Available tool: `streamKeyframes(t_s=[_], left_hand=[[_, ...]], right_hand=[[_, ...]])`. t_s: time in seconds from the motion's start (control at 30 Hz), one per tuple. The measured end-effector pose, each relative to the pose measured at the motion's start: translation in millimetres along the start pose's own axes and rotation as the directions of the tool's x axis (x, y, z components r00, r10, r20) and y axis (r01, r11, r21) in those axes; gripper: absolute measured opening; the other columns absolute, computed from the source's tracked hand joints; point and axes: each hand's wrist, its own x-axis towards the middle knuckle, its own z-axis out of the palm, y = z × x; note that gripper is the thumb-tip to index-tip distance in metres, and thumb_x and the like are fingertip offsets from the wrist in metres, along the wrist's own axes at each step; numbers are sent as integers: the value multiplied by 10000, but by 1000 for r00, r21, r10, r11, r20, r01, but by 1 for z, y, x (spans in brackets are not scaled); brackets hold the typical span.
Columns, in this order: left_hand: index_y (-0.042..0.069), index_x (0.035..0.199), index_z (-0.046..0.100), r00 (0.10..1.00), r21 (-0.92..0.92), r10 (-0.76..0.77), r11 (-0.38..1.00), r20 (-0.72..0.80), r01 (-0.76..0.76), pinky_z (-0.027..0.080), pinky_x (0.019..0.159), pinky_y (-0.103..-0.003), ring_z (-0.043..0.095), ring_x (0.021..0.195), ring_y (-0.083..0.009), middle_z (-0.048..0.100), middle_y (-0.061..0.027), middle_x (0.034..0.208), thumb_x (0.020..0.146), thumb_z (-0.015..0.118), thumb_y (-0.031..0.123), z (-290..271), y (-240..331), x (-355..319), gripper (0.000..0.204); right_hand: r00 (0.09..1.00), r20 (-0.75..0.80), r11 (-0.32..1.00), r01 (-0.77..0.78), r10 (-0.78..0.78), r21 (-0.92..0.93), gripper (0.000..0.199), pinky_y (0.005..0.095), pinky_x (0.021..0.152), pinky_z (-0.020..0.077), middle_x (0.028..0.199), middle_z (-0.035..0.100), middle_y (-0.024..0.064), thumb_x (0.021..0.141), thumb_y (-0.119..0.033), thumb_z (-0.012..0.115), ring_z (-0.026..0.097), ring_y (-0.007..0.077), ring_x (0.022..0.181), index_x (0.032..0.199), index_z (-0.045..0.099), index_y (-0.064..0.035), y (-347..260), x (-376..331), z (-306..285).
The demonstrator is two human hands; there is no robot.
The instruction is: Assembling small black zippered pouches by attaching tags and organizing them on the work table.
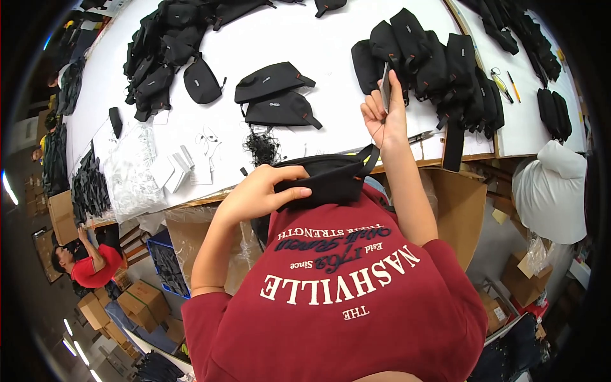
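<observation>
My left hand [270, 191] grips the near side of a black fabric pouch [331, 179], thumb outside and fingers inside its opening. The pouch is held against my body at the table's edge, with a loop strap at its right end. Raised to the right, my right hand [386, 118] pinches a thin, flat grey hang tag [385, 87] between thumb and fingers. A thin string runs from the tag down toward the pouch's strap. Two black pouches [273, 81] lie stacked beyond my hands. A small heap of black cords [261, 148] lies just beyond my left hand.
Upright black pouches [407, 51] crowd the right, and a pile of them [172, 44] fills the far left. White cards [175, 169] and clear plastic bags [132, 169] lie at left. Scissors [420, 136] lie near the front edge. A person in red [95, 264] is at left.
</observation>
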Motion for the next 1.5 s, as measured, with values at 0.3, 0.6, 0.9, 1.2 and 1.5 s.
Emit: streamKeyframes(t_s=[0.3, 0.6, 0.9, 1.2, 1.5], left_hand=[[23, 959, 608, 999, 29, 43, 999, -24, -43, 397, 501, -300, 522, 489, -217, 614, -129, 678, 825, 654, 240, -1, 1, 3, 259], [13, 897, 620, 991, 382, 68, 924, -116, -19, 476, 745, -347, 602, 861, -286, 611, -130, 983, 777, 678, 158, -11, 8, 23, 197], [47, 827, 641, 914, 467, 382, 789, 137, -400, 416, 921, -408, 580, 867, -288, 611, -98, 804, 773, 687, 199, -5, -14, 79, 168], [82, 1088, 615, 729, 667, 506, 740, -461, -91, 425, 895, -386, 534, 1055, -298, 598, -112, 1100, 795, 594, 61, -21, -139, 256, 294], [79, 837, 620, 812, 579, 392, 811, -433, -82, 381, 857, -390, 534, 909, -263, 591, -75, 885, 756, 679, 154, -22, -136, 249, 125]], right_hand=[[1000, -8, 972, 26, -28, -232, 339, 232, 418, 274, 483, 407, -1, 912, -342, 439, 353, 99, 404, 695, 485, -85, 5, -2, -11], [910, 286, 468, 402, -301, -787, 276, 236, 440, 251, 516, 461, -89, 865, -268, 666, 348, 32, 480, 728, 691, -30, -7, -20, 42], [927, 142, -393, 281, 347, -875, 325, 353, 527, 434, 604, 615, 122, 834, -409, 605, 585, 284, 540, 832, 729, -110, -17, -53, 35], [911, 192, -354, 327, 366, -876, 269, 298, 497, 435, 560, 609, 93, 761, -329, 697, 572, 244, 485, 756, 716, -61, -24, -61, 14], [935, 333, -587, 341, 126, -735, 212, 345, 511, 474, 526, 577, 107, 737, -327, 707, 578, 296, 505, 755, 724, -116, -56, -66, -3]])
